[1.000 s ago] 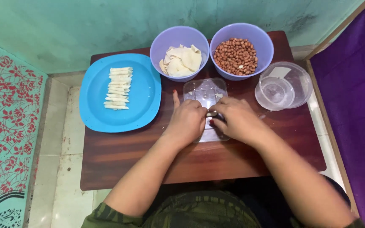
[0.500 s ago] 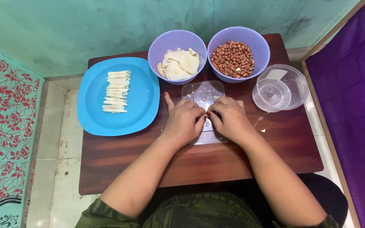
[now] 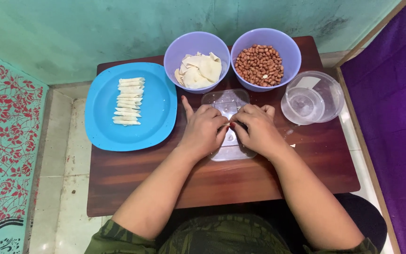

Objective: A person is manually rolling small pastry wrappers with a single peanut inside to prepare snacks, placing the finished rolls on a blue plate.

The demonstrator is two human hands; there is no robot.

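My left hand [image 3: 204, 130] and my right hand [image 3: 258, 129] meet fingertip to fingertip over a clear plastic lid [image 3: 225, 100] that lies flat on the brown wooden table [image 3: 137, 176]. The fingers pinch something small between them; it is hidden and I cannot tell what it is. Behind the hands stand a purple bowl of pale pastry sheets [image 3: 198, 69] and a purple bowl of peanuts [image 3: 260, 65]. To the left, a blue plate [image 3: 156, 108] carries a column of several thin rolled pastries [image 3: 128, 101].
A clear plastic container [image 3: 312, 96] with a smaller clear cup inside stands at the right of the table. A teal wall runs behind the table, a floral mat lies on the floor at left, and purple cloth lies at right.
Both hands have drawn closer together over the clear lid, fingertips now touching. The view has shifted slightly.
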